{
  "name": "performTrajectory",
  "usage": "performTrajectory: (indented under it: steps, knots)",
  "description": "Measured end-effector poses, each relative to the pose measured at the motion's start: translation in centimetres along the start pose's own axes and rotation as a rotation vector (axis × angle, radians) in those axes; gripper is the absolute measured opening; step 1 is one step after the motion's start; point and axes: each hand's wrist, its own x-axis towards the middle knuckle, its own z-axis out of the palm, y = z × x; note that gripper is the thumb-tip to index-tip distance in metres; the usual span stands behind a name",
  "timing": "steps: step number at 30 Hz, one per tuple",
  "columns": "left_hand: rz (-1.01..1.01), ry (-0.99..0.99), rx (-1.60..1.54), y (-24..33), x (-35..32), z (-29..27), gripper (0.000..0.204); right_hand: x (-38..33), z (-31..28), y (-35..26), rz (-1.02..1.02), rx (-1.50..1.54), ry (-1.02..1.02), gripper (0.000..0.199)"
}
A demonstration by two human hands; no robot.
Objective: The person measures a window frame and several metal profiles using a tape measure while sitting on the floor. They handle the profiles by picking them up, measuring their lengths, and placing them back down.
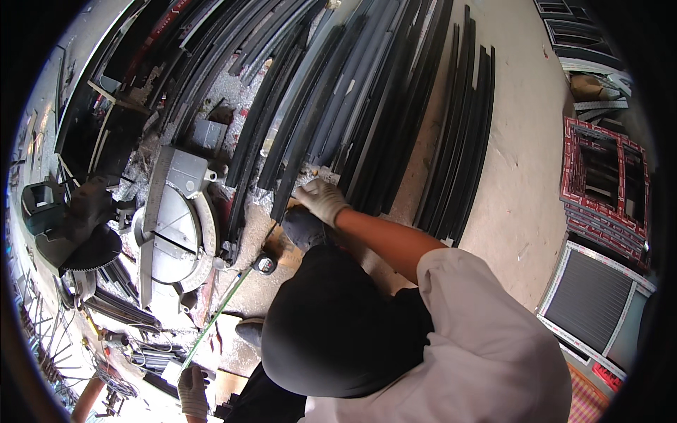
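In the head view, the right hand (pixel 322 201), in a pale knitted glove, was observed near the centre, its fingers bent at the near end of one of the long dark profiles (pixel 345 113); whether the piece was gripped or merely touched could not be determined. These slim, smooth, straight-edged lengths were laid side by side towards twelve o'clock. The left hand (pixel 192 391), similarly gloved, was noted at seven o'clock, curled near the lower end of a thin green strip (pixel 222 303); its hold could not be determined. A rounded dark tape measure (pixel 264 264) was found beside the strip at eight o'clock. At nine o'clock, a mitre saw (pixel 169 218) with a round silvery metal table was recorded; at three, red-and-white-wrapped rectangular frames (pixel 605 123) were stacked.
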Motion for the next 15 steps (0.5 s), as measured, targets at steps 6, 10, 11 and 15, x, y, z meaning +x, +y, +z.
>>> performTrajectory:
  steps: [6, 10, 11, 15]
  knots:
    - [-0.019, 0.016, 0.045, -0.7, 0.5, -0.6, 0.030, 2.4, 6.1, -3.6, 0.410, 0.768, -0.098, 0.033]
    - [0.014, 0.003, 0.069, 0.0, 0.4, -0.2, 0.031, 2.1, 5.7, -3.1, 0.486, 0.757, -0.148, 0.027]
    - [0.033, -0.003, 0.095, 0.2, 0.3, -0.3, 0.031, 1.9, 5.3, -3.0, 0.485, 0.757, -0.179, 0.026]
    - [0.047, -0.013, 0.071, 0.3, 0.1, -0.5, 0.032, 0.3, 4.8, -1.7, 0.422, 1.203, -0.287, 0.021]
